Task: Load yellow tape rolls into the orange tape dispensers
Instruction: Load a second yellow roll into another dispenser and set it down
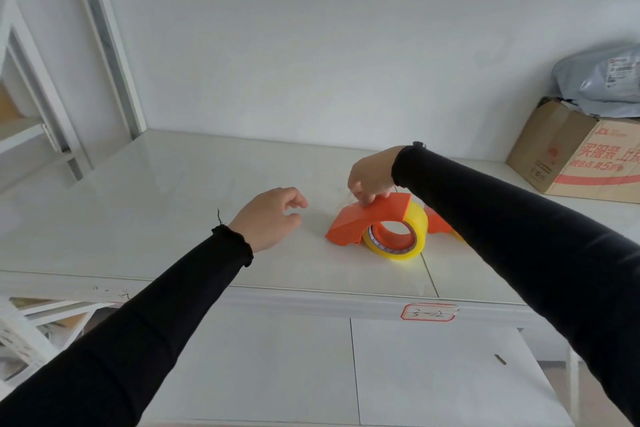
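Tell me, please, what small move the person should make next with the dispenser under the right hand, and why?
Probably lift the right hand off the orange dispenser and reach for the second dispenser behind the right sleeve. A yellow tape roll already sits inside the front one, so it looks loaded, and the left hand hovers empty and apart. The second dispenser's state is mostly hidden.

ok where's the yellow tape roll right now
Right of centre on the white counter, the yellow tape roll sits under the orange dispenser touched by the right hand.
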Demonstrator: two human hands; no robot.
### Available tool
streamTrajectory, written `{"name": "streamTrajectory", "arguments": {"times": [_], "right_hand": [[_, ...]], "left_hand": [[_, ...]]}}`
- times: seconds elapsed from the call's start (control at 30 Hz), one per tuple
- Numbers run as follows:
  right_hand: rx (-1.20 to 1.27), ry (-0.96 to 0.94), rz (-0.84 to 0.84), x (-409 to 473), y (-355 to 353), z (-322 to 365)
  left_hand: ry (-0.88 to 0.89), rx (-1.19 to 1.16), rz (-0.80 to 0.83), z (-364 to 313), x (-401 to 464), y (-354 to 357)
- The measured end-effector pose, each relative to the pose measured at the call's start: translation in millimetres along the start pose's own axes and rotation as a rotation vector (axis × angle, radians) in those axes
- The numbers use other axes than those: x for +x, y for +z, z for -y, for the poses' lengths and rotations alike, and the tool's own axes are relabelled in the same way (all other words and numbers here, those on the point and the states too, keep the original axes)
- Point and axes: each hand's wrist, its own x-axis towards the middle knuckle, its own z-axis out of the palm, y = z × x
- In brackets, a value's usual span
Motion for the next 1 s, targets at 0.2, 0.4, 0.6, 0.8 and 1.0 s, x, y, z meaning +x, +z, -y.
{"name": "streamTrajectory", "arguments": {"times": [0.2, 0.4, 0.6, 0.8, 1.0], "right_hand": [[0.572, -0.102, -0.082, 19, 11, 15], [0.69, -0.271, 0.083, 20, 3, 44], [-0.069, -0.098, 0.0, -26, 21, 11], [-0.013, -0.087, -0.344, -35, 63, 6], [-0.021, -0.112, -0.381, -28, 65, -1]], "left_hand": [[0.011, 0.025, 0.026, -8, 4, 1], [-0.027, 0.062, -0.011, -14, 2, -1], [0.005, 0.318, 0.007, -13, 2, -2], [0.052, 0.573, 0.134, -31, 7, 4], [0.059, 0.615, 0.136, -44, 5, 4]]}}
